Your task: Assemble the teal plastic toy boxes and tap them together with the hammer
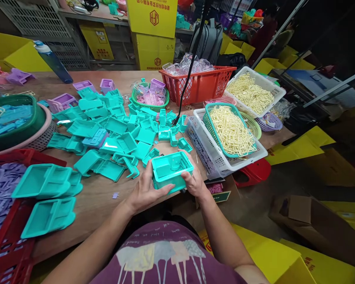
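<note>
1. The left hand [144, 186] takes the turquoise box [165, 169] by its left end, fingers curled along the outside wall and thumb laid across the front. The right hand [195, 182] closes about the opposite end, its thumb on the front near the corner. Each grip is spread only as wide as the box needs; both have firm hold of it.
2. The box is at the table's near edge, toward the right, with its hollow side facing up. It appears to be lifted clear of the table [97, 207], though its underside is hidden.
3. The step in hand looks like pressing or fitting the box together, or checking it, between the two hands; which of these, I cannot tell.
4. Loose turquoise parts [115, 126] spread over the middle of the table, the closest lying just beyond the box.
5. Toward the table's near left corner lie turquoise trays [49, 217], beside a red crate [10, 236] of purple pieces.
6. At the right edge, a green basket [208, 122] of pale yellow frames [232, 132] sits in a white crate [256, 157].
7. The next move probably calls for even pressure from both thumbs, with the fingers backing the walls so that the box stays level.
</note>
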The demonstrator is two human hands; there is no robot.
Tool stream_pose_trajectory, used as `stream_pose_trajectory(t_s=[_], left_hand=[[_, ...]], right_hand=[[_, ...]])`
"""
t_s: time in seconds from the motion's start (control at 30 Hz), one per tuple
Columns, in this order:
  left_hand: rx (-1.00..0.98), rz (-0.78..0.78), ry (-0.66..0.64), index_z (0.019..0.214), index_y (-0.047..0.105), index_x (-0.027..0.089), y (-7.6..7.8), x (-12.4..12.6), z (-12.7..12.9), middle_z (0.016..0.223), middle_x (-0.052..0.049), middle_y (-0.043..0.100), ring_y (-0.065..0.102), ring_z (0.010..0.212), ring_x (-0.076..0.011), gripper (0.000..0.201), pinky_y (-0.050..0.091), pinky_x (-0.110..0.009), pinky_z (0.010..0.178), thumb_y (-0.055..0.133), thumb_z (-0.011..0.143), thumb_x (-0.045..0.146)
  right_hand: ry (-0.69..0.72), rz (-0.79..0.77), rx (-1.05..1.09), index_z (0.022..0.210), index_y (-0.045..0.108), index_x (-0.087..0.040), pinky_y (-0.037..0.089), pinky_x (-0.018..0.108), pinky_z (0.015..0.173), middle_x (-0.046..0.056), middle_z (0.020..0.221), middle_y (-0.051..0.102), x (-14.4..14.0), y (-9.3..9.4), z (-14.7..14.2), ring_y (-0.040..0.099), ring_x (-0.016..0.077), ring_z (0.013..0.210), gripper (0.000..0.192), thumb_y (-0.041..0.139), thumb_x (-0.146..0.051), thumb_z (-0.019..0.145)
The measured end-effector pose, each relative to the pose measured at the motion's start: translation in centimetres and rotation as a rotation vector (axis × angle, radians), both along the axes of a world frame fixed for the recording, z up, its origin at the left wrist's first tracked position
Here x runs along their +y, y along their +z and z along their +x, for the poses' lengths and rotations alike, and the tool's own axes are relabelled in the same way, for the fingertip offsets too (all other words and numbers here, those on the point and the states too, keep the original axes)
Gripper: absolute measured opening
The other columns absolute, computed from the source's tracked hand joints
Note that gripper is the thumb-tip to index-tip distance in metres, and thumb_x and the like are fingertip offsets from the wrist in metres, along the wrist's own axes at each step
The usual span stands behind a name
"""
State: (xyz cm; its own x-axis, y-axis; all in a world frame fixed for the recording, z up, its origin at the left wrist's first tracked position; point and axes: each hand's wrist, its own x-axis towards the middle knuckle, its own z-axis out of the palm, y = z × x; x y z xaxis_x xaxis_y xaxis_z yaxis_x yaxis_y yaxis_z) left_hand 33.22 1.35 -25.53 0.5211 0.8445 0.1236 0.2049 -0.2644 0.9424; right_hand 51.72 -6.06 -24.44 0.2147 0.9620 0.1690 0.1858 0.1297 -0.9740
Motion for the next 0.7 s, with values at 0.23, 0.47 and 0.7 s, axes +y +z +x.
stream_pose_trajectory(t_s=[0.23, 0.47, 0.7], left_hand=[[0.016, -0.007, -0.031, 0.137, 0.044, 0.018, -0.6, 0.3, -0.1, 0.124, -0.014, 0.063, 0.062, 0.116, -0.0319, 0.086, 0.056, -0.046, 0.096, 0.082, 0.066, 0.049], [0.09, 0.189, -0.106, 0.132, 0.042, 0.021, 1.7, 0.0, 0.2, 0.123, -0.012, 0.062, 0.062, 0.117, -0.032, 0.078, 0.053, -0.047, 0.1, 0.081, 0.068, 0.044], [0.029, 0.324, -0.173, 0.135, 0.038, 0.021, 2.6, -0.4, 0.5, 0.129, -0.016, 0.059, 0.061, 0.119, -0.033, 0.083, 0.053, -0.046, 0.101, 0.083, 0.068, 0.039]], right_hand=[[-0.032, 0.019, 0.116, 0.142, 0.041, -0.019, 0.051, 0.042, 0.095, 0.012, 0.123, 0.06, 0.3, -1.0, -0.4, 0.061, 0.0291, 0.109, 0.081, 0.058, -0.072, 0.083], [-0.002, -0.008, 0.198, 0.139, 0.045, -0.022, 0.05, 0.046, 0.097, 0.008, 0.122, 0.062, 0.2, 0.5, -0.1, 0.062, 0.0303, 0.108, 0.078, 0.064, -0.064, 0.076], [-0.174, 0.091, 0.177, 0.132, 0.054, -0.02, 0.048, 0.046, 0.097, 0.01, 0.124, 0.06, -0.1, 0.1, -1.2, 0.059, 0.0314, 0.108, 0.062, 0.052, -0.058, 0.082]])
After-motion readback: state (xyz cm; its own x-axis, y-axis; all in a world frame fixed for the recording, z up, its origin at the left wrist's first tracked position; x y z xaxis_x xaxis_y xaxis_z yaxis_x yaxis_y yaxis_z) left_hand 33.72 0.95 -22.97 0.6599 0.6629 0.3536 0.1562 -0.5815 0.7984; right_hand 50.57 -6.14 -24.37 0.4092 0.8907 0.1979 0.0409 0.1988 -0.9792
